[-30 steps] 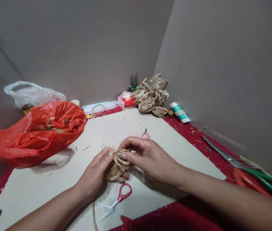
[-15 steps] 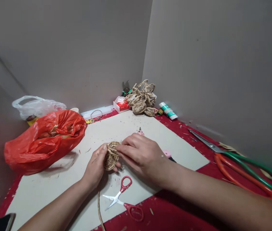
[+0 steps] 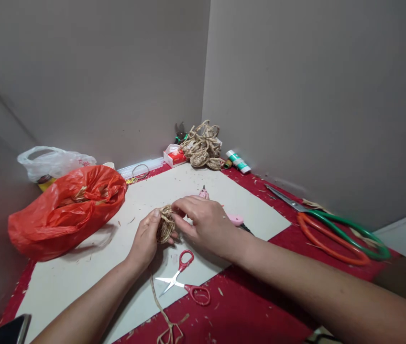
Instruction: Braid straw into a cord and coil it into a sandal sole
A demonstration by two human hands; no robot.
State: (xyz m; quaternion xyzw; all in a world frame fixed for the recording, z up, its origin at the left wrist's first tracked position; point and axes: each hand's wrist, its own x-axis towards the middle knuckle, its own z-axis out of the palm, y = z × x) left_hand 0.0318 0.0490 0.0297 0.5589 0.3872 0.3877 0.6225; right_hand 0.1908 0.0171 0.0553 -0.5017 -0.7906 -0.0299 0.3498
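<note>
Both of our hands close on the coiled rope piece (image 3: 166,228), which we hold just above the white board (image 3: 81,272) near its middle: our left hand (image 3: 148,239) cups it from the left with the thumb on its upper edge, and our right hand (image 3: 204,222) pinches its right side with the fingertips. A loose rope tail (image 3: 161,306) runs from under the left hand toward the near edge. Small red scissors (image 3: 184,282) lie open just near of our hands. A pink tool (image 3: 220,210) shows behind the right hand. At far left sits a red plastic bag (image 3: 66,208); large scissors (image 3: 332,224) lie at right on the red cloth (image 3: 260,315).
</note>
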